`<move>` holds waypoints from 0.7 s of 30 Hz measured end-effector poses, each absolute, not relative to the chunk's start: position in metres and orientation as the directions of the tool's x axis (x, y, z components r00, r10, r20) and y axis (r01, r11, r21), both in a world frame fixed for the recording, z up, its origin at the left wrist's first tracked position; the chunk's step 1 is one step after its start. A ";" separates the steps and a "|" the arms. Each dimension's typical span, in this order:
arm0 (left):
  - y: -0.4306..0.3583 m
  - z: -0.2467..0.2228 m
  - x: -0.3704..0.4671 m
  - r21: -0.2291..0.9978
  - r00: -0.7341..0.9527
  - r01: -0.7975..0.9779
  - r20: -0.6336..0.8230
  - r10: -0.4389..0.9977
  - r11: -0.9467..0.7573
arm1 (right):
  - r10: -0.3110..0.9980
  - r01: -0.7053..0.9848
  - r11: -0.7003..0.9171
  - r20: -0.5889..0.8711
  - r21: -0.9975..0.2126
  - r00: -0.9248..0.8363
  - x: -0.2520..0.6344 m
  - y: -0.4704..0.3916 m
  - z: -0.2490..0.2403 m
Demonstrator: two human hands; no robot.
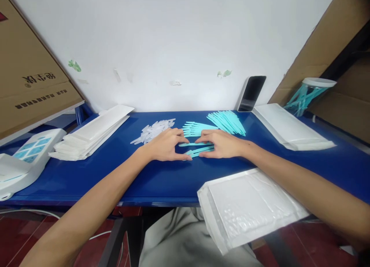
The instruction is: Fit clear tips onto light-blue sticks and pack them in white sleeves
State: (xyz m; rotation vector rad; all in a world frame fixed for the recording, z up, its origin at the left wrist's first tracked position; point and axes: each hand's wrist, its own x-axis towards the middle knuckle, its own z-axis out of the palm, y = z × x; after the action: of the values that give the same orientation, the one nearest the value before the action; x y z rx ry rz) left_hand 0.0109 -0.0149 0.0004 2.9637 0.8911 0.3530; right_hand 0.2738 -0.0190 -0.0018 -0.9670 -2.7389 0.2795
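Both hands rest low over the middle of the blue table. My left hand (168, 145) is at the left ends of a few loose teal sticks (196, 151), its thumb and fingers apart in a C shape. Facing it, my right hand (221, 144) is at the sticks' right ends, thumb and fingertips spaced apart around them. Just beyond the hands lies a fanned row of teal sticks (196, 129), and a larger teal pile (227, 122) sits behind my right hand. A heap of whitish translucent sticks (154, 130) lies behind my left hand.
White padded envelopes lie stacked at left (92, 134), at right (291, 128), and at the front edge (251, 205) under my right forearm. A phone (252, 93) leans on the wall. A white device (31, 155) stands far left, a jar of teal sticks (308, 95) at right.
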 end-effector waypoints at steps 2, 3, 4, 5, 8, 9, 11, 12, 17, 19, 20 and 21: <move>-0.015 0.000 0.012 0.096 0.809 0.542 0.210 0.549 -0.835 | 0.642 0.597 0.760 0.147 -0.258 -0.753 0.274 -0.018 -0.003; -0.015 0.000 0.012 0.099 0.808 0.541 0.213 0.549 -0.835 | 0.643 0.598 0.758 0.149 -0.259 -0.751 0.273 -0.018 -0.004; -0.015 -0.001 0.012 0.103 0.807 0.540 0.216 0.549 -0.835 | 0.642 0.596 0.760 0.152 -0.260 -0.752 0.273 -0.018 -0.004; -0.014 -0.001 0.011 0.108 0.806 0.540 0.217 0.550 -0.835 | 0.638 0.591 0.763 0.160 -0.261 -0.753 0.273 -0.018 -0.005; -0.011 -0.003 0.009 0.130 0.803 0.540 0.216 0.556 -0.831 | 0.629 0.575 0.774 0.230 -0.264 -0.742 0.272 -0.018 -0.005; -0.011 -0.003 0.009 0.139 0.801 0.541 0.217 0.558 -0.830 | 0.634 0.580 0.772 0.262 -0.258 -0.728 0.272 -0.018 -0.005; -0.009 -0.004 0.008 0.151 0.796 0.541 0.225 0.562 -0.827 | 0.655 0.617 0.754 0.328 -0.224 -0.681 0.272 -0.016 -0.006; -0.009 -0.004 0.007 0.151 0.796 0.541 0.227 0.562 -0.827 | 0.664 0.641 0.741 0.354 -0.199 -0.658 0.272 -0.015 -0.007; -0.010 -0.004 0.008 0.141 0.784 0.557 0.238 0.574 -0.819 | 0.679 0.698 0.709 0.362 -0.099 -0.639 0.275 -0.008 -0.012; -0.008 -0.004 0.007 0.140 0.762 0.573 0.270 0.588 -0.807 | 0.675 0.696 0.713 0.350 -0.086 -0.649 0.276 -0.007 -0.013; -0.007 -0.004 0.005 0.130 0.750 0.586 0.288 0.596 -0.800 | 0.673 0.693 0.716 0.345 -0.083 -0.655 0.276 -0.006 -0.014; -0.004 -0.005 0.004 0.110 0.737 0.603 0.303 0.605 -0.790 | 0.671 0.690 0.720 0.339 -0.081 -0.660 0.277 -0.006 -0.014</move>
State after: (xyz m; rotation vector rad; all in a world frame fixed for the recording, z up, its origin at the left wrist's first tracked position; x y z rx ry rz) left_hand 0.0037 -0.0043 -0.0049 2.9231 1.0163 0.5128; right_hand 0.2767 -0.0065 -0.0138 -1.0582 -2.5800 -0.0779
